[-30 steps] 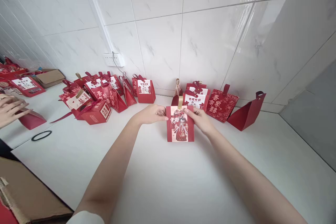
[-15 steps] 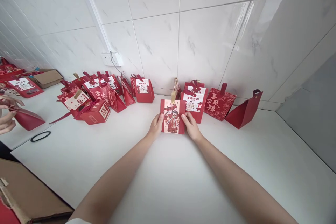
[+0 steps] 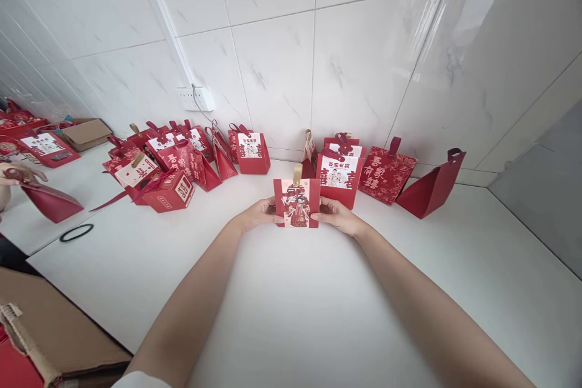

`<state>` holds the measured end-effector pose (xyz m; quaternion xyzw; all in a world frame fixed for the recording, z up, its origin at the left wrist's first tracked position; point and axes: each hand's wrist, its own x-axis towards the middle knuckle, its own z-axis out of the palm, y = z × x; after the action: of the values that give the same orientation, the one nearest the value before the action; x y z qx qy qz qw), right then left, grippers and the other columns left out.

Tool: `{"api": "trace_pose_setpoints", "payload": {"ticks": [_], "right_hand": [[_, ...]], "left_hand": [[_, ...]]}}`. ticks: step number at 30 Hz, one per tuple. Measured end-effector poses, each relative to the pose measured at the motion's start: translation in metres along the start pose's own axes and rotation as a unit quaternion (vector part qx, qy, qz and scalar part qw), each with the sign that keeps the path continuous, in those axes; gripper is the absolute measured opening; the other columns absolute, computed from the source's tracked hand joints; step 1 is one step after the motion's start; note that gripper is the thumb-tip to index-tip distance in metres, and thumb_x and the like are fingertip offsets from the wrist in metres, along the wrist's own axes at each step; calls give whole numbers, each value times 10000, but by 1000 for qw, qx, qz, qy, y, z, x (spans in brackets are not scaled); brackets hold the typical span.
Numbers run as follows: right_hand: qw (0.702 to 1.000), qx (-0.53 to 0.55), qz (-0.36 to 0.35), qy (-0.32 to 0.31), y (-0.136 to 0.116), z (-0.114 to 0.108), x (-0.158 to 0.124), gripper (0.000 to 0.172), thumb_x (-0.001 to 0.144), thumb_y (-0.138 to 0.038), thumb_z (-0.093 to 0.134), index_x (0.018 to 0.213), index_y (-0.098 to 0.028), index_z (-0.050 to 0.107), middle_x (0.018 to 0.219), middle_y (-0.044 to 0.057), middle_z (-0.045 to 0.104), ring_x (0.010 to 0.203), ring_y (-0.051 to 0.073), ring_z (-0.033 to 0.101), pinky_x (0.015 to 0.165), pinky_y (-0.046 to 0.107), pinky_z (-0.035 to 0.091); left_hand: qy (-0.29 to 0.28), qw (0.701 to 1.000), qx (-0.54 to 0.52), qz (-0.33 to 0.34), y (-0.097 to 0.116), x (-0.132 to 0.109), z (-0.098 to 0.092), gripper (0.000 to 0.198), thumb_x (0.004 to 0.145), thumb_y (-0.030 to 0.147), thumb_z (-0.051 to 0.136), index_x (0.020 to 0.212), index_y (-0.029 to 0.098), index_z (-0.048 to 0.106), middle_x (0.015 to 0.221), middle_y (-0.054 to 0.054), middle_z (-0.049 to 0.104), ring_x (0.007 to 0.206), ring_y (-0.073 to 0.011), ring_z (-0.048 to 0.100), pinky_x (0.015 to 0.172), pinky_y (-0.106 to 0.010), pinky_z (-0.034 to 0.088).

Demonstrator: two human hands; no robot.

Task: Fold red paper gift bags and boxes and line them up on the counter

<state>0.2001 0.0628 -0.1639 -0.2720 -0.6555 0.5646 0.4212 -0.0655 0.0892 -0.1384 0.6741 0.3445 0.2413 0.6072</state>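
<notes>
A small red box is held upright on the white counter, near the tiled wall; its left edge is gripped by the left hand and its right edge by the right hand, the fingers of both closed against its sides; a picture of a couple in red dress is shown on its front, and a gold tab stands up from its top. Just behind it a second box with a white label is set against the wall; to the right of that a patterned bag and a plain bag are leaned, close together. A cluster of red boxes is spread along the wall at left, below a socket. A black ring lies flat on the counter, well apart from the hands. At the far left edge a red pouch is touched by another person's hand; whether it is gripped cannot be told. A carton is seen at the lower left corner.
</notes>
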Motion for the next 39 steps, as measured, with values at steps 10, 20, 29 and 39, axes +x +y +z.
{"api": "trace_pose_setpoints", "payload": {"ticks": [10, 20, 29, 39], "right_hand": [[995, -68, -43, 58, 9, 8, 4, 294, 813, -467, 607, 934, -202, 570, 1091, 58, 631, 1034, 217, 582, 934, 392, 456], [805, -547, -30, 228, -4, 46, -3, 411, 924, -516, 358, 1052, -186, 568, 1306, 173, 457, 1155, 335, 439, 865, 460, 424], [928, -343, 33, 142, 5, 16, -3, 412, 952, -502, 315, 1221, -249, 497, 1130, 66, 620, 983, 232, 586, 824, 340, 436], [954, -260, 23, 150, 9, 6, -1, 389, 908, -522, 406, 1131, -233, 540, 1144, 45, 638, 1003, 225, 589, 862, 349, 436]], "left_hand": [[74, 993, 49, 73, -4, 0, 5, 514, 757, 380, 680, 1212, 172, 562, 1301, -102, 551, 1199, -256, 504, 1015, -382, 393], [302, 923, 214, 101, -21, 6, 4, 320, 824, 456, 532, 984, 190, 612, 994, -43, 658, 907, -174, 601, 811, -290, 458], [176, 912, 362, 85, 7, -7, 28, 376, 874, 484, 424, 1063, 215, 608, 924, -31, 669, 791, -196, 586, 714, -273, 429], [136, 951, 273, 58, -9, 2, 23, 398, 834, 521, 484, 961, 166, 611, 675, 5, 576, 572, -127, 515, 556, -243, 428]]}}
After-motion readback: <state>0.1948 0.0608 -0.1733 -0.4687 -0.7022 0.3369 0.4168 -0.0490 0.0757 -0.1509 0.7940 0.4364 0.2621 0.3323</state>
